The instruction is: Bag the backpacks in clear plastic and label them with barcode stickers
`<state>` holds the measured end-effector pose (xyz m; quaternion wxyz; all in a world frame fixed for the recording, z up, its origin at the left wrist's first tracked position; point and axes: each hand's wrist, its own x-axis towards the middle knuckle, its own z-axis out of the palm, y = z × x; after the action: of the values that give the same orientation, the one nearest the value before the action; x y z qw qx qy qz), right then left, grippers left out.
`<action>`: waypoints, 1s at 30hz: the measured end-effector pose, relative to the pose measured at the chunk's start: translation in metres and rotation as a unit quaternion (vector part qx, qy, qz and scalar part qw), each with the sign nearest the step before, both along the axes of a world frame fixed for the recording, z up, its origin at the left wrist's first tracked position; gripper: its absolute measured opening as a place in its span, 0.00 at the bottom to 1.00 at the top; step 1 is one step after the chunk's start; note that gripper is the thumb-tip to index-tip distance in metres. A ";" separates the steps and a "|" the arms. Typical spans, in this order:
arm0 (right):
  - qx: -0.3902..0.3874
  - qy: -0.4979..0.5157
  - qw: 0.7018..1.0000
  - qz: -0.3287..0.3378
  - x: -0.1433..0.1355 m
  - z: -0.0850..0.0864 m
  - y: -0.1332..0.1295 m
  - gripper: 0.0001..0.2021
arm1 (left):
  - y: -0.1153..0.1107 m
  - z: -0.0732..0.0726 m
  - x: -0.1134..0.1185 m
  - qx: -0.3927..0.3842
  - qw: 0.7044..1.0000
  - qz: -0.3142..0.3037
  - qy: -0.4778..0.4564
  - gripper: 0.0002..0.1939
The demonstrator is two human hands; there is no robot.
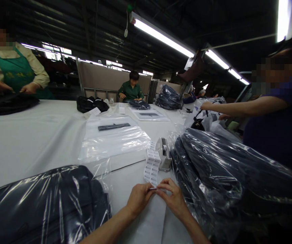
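Observation:
A strip of white barcode labels runs over the table towards me, beside a grey tape dispenser. At its near end my left hand pinches the strip between thumb and finger. My right hand meets it there, thumb and forefinger closed on the same edge. To the left lies a dark backpack in clear plastic. On the right, close by my right hand, is a pile of dark plastic-wrapped bags.
Clear plastic bags lie stacked flat on the white table. Beyond them are a black bag and a wrapped dark pile. Co-workers stand at the left, far side and right, the right one's arm reaching over the table.

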<state>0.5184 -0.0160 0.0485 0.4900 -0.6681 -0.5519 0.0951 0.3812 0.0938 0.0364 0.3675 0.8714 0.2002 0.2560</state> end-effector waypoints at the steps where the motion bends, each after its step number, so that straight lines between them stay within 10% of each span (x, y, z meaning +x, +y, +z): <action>1: 0.012 -0.010 1.000 -0.002 -0.001 -0.002 0.002 0.06 | 0.001 -0.001 0.000 0.002 1.000 0.001 0.009 0.11; 5: 0.095 -0.025 0.992 -0.080 -0.001 -0.003 0.003 0.08 | 0.008 -0.012 -0.001 0.002 0.998 -0.008 0.059 0.17; 9: 0.096 0.144 0.976 -0.134 -0.003 0.006 -0.013 0.14 | -0.005 -0.019 -0.003 0.061 0.991 -0.044 0.107 0.43; 14: 0.035 0.367 0.923 -0.110 -0.008 0.012 -0.013 0.20 | -0.027 0.023 -0.024 0.107 0.962 -0.071 0.241 0.41; 21: -0.072 0.314 0.941 0.108 -0.119 0.066 0.039 0.21 | -0.044 0.110 -0.231 0.187 0.970 0.121 0.096 0.20; 25: -0.125 0.237 0.931 0.248 -0.208 0.090 0.081 0.17 | -0.053 0.094 -0.327 0.117 0.970 0.145 0.159 0.34; 30: -0.199 0.175 0.913 0.311 -0.282 0.079 0.140 0.13 | -0.054 0.046 -0.341 0.086 0.970 0.068 0.216 0.31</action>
<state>0.2368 0.1236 0.1272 0.3816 -0.5192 -0.6067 0.4655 0.0404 0.0402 0.0826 0.2208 0.9187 0.3110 0.1026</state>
